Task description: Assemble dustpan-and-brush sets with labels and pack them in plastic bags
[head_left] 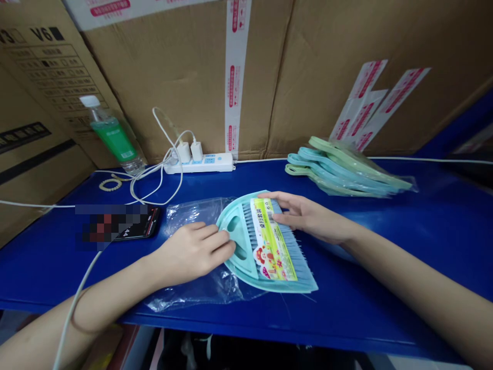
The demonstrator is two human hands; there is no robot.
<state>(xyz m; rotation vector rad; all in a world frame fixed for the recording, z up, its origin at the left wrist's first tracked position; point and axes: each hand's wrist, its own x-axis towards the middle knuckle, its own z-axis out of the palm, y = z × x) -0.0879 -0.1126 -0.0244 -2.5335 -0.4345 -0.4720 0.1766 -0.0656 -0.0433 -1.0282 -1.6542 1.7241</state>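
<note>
A light-blue dustpan lies on the blue table with a matching hand brush nested in it. A printed paper label is wrapped across the bristles. My right hand grips the far edge of the set, thumb on the label and fingers at the rim. Curled fingers of my left hand close on the handle side, by the oval holes; their tips are hidden. A clear plastic bag lies crumpled under the dustpan and my left hand.
More green and blue dustpan sets in clear wrap lie stacked at the back right. A power strip, tangled white cables, a bottle and a phone are at left. Cardboard boxes wall the back.
</note>
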